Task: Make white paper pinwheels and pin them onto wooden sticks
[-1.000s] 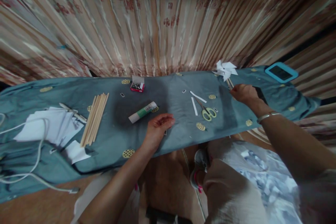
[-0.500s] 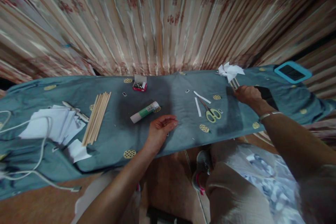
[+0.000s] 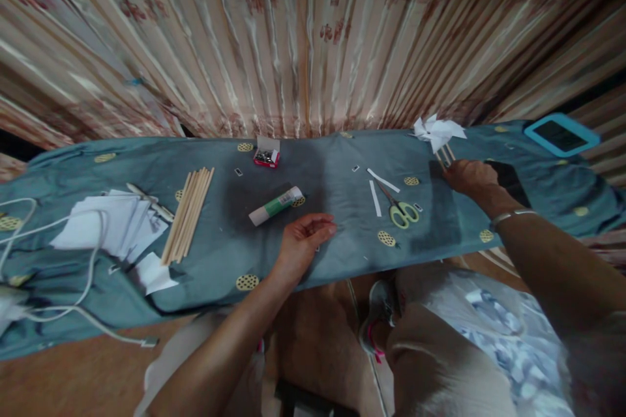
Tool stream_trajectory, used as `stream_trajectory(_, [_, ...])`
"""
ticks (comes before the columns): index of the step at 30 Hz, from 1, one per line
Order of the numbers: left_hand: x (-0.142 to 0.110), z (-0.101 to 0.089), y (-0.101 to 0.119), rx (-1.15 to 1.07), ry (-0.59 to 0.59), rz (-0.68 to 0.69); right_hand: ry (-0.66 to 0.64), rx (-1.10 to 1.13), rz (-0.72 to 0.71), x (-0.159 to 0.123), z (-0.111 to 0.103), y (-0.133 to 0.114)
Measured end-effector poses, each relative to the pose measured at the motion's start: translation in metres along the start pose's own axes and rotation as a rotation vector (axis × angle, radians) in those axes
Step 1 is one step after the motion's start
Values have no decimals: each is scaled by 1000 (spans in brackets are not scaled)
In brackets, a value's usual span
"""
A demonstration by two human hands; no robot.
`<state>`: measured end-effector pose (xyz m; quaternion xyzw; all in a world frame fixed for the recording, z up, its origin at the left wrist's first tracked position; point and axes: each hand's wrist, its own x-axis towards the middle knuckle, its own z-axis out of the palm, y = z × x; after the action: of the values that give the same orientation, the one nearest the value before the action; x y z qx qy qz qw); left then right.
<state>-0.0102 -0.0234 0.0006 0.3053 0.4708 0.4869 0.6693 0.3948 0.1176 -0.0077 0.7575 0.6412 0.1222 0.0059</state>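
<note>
While the left hand (image 3: 307,238) was poised at the near edge of the counter (image 3: 337,247), its fingers were loosely curled, with a narrow gap between thumb and fingertips. To its left, a white cable (image 3: 88,309) looped over the teal, pineapple-patterned cloth beside a creased piece of paper (image 3: 155,273). Behind that piece, white sheets (image 3: 98,225) lay fanned out, next to a row of slim, pale wooden sticks (image 3: 188,215). Just beyond the left hand lay a glue stick (image 3: 276,205), white with a green band; printing showed on its label, too small to read. Green-handled scissors (image 3: 403,214) rested near two white paper strips (image 3: 375,198), well to the right.

Farther right, the right hand (image 3: 472,176) had its fingers closed around the thin wooden stems of white paper pinwheels (image 3: 439,131). Their heads pointed toward the far edge of the counter, the folded, pointed blades overlapping so that I could not tell how many there were; two pale stems showed below. Near the far edge stood an open red box (image 3: 267,158) of small metallic pieces, its lettering illegible. A blue-framed tablet (image 3: 562,135) lay at far right, before the pleated, reddish-patterned curtain (image 3: 293,45).
</note>
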Motion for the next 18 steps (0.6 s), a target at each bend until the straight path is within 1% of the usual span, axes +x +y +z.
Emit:
stream_trajectory(2, [0, -1, 0, -4, -3, 8, -65, -48, 50, -7, -12, -9])
stream_trajectory(3, [-1, -1, 0, -10, -6, 10, -67, -60, 52, -13, -18, -15])
stream_trajectory(4, [-1, -1, 1, -18, -9, 10, -56, -63, 34, -20, -24, -22])
stream_trajectory(6, [-3, -2, 1, -37, -19, 8, -23, -34, -56, -41, -33, -43])
stream_trajectory(7, [-5, -2, 1, -42, -23, 6, 47, 31, -125, -55, -36, -57])
stream_trajectory(9, [-12, -2, 1, -41, -35, -2, 97, 108, -191, -88, -36, -91])
stream_trajectory(11, [-23, 0, 5, -39, -57, -22, 171, 332, -316, -122, -31, -132])
stream_trajectory(13, [-37, 4, 16, -47, -99, -41, 201, 526, -450, -152, -24, -174])
stream_trajectory(15, [-52, 10, 36, -61, -172, -36, 203, 640, -531, -173, -18, -208])
stream_trajectory(16, [-61, 13, 49, -73, -222, -32, 212, 653, -531, -179, -16, -221])
stream_trajectory(18, [-80, 14, 71, -49, -308, -10, 224, 660, -493, -185, -14, -236])
